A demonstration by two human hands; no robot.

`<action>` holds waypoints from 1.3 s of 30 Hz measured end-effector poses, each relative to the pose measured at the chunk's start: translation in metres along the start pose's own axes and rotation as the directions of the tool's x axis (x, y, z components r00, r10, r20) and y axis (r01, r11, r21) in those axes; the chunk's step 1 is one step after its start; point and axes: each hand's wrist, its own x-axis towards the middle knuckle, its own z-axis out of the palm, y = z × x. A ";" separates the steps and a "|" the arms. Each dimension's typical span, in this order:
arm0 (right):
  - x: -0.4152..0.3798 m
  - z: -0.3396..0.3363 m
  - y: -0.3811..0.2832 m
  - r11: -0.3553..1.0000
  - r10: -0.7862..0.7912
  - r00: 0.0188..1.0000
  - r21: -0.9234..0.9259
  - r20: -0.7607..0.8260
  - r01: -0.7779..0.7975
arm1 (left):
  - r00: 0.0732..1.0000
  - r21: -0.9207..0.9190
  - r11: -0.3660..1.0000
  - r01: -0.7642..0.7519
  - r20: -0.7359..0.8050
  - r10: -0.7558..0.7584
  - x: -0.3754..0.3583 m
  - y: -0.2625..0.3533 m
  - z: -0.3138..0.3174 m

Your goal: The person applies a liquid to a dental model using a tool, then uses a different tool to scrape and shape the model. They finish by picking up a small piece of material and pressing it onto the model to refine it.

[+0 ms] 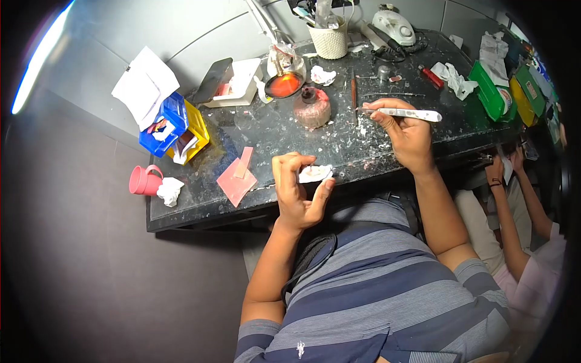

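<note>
My left hand [295, 192] holds a small white plaster dental cast [316, 175] by its edges, between the thumb and fingers, just over the table's front edge. Some pinkish material shows on top of the cast. Pinched in my right hand [407, 131] is a slim wax knife [411, 114] with a pale, flat handle. Its tip points left, near a brown-handled tool [354, 91] lying on the table. A round spirit burner [312, 110], stained pink, stands between and beyond my hands. Pink wax sheets [235, 181] lie left of my left hand.
On the dark, debris-strewn table [200, 202] are a pink mug [145, 180], blue and yellow boxes [166, 134], a white container [241, 85] and an orange-lit round dish [284, 85]. A woven pot [330, 41] stands behind. Farther right are a red tool [431, 76], a green box [489, 91] and another person's arms [508, 224].
</note>
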 end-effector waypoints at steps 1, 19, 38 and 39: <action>0.000 -0.002 0.004 0.998 -0.049 0.999 -0.050 -0.012 0.048 | 0.999 0.055 0.998 -0.042 -0.012 0.042 -0.001 -0.002 0.002; -0.044 0.032 -0.043 0.891 -0.342 0.902 -0.214 0.263 0.400 | 0.977 0.109 0.979 -0.174 -0.102 0.185 -0.005 -0.011 0.011; -0.055 0.048 -0.031 0.856 -0.377 0.863 -0.228 0.336 0.463 | 0.974 0.127 0.983 -0.130 -0.171 0.151 -0.007 -0.008 0.014; -0.056 0.049 -0.031 0.856 -0.378 0.863 -0.228 0.336 0.464 | 0.972 0.140 0.981 -0.138 -0.170 0.161 -0.007 -0.008 0.014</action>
